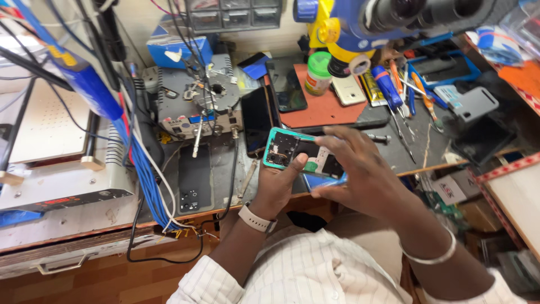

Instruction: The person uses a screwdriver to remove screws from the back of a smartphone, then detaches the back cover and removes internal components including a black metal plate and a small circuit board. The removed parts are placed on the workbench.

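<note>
Above the near edge of the cluttered workbench [394,152], both hands hold an opened smartphone [301,156] with a teal frame, back cover off and inner boards exposed. Left hand [278,188]: closed on the phone's near long edge, thumb pressed up onto the exposed interior. Right hand [360,169]: fingers wrapped over the phone's right end, covering part of it. On the bench to the left lies a separate dark back cover [194,179]; farther away sit another dark phone [256,119], a red mat [326,104] and screwdrivers [394,93]. Handling judgement: the phone is likely light and stiff, yet fragile with its cover off, since bare circuitry and thin connectors could be damaged by pressure. The rigid teal frame along the edges appears the safest place to grip.
</note>
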Motion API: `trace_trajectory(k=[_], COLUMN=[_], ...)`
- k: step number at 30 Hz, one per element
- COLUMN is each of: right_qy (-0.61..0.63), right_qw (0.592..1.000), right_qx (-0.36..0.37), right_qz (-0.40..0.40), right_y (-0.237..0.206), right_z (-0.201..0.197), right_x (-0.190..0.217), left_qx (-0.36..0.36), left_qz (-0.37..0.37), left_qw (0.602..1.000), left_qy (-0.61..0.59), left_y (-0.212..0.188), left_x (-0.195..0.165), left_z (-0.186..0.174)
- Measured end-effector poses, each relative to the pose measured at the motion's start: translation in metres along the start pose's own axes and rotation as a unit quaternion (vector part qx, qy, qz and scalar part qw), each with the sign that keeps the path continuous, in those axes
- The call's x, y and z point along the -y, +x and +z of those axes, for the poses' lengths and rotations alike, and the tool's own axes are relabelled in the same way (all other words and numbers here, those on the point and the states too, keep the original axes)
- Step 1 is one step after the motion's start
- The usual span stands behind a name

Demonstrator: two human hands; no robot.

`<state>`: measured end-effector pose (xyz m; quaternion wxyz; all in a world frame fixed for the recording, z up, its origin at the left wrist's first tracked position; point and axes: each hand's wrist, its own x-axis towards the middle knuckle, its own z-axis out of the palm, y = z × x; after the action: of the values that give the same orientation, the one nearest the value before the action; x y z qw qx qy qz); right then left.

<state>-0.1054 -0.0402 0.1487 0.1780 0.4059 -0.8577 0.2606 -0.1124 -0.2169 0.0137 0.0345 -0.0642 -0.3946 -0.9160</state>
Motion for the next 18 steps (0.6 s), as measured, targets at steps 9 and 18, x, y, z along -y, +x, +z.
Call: trace_trajectory(k=[9,18], right_qy=[0.039,0.034], right_qw=[0.988,0.983], right_qx=[-0.047,-0.093], right_qz=[0.139,0.157], right_y=[-0.037,-0.034], right_z=[0.038,0.060], right_x=[-0.003,0.027], left_qx=[0.153,0.092], left_qz=[0.011,-0.084], left_qw=[0.987,0.985], left_qy=[-0.053,-0.121], left_y=[0.005,0.007], left_x=[0.013,0.019], left_z=[-0.017,-0.024])
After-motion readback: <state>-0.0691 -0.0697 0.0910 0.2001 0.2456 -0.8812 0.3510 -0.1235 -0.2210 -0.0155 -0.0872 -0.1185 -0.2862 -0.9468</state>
